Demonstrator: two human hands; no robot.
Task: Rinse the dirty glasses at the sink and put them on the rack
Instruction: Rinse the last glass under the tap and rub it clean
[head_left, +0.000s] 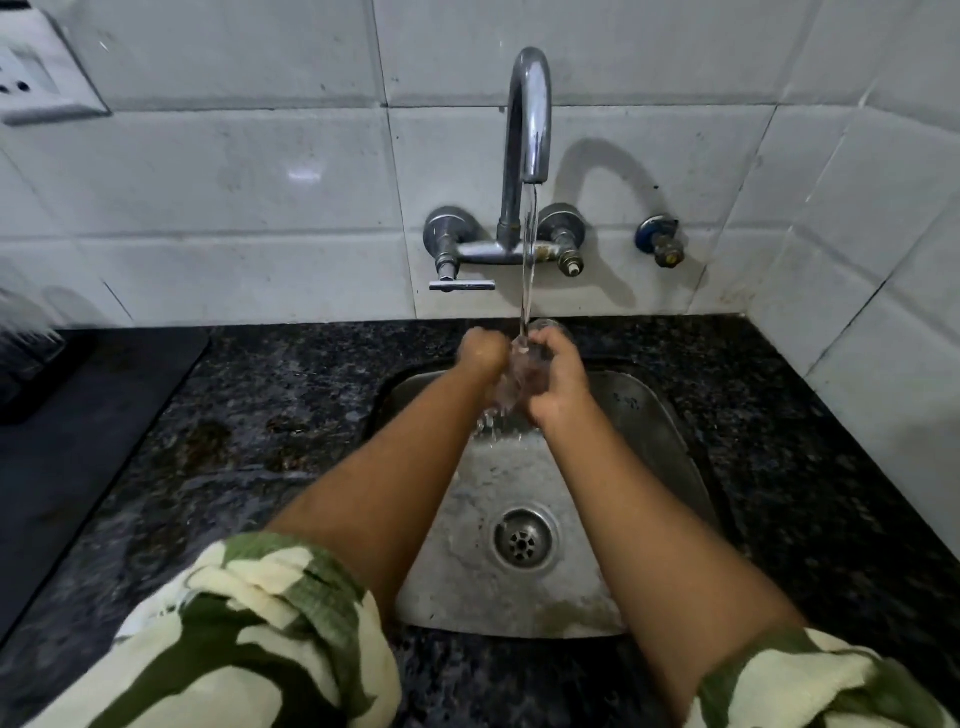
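A clear glass (517, 371) is held over the steel sink (644, 415), right under the running stream from the chrome tap (530, 114). My right hand (558, 382) grips the glass from the right side. My left hand (483, 353) is curled against its left side, fingers hidden behind the glass or inside it. Water runs off the glass and splashes into the basin below. Most of the glass is hidden by both hands.
Dark speckled granite counter (249, 415) surrounds the sink. A black mat (78, 431) lies at the left, with a dark rack edge (26, 358) at the far left. The drain (523, 543) sits in the basin. The tap lever (461, 285) and a wall valve (661, 240) are behind.
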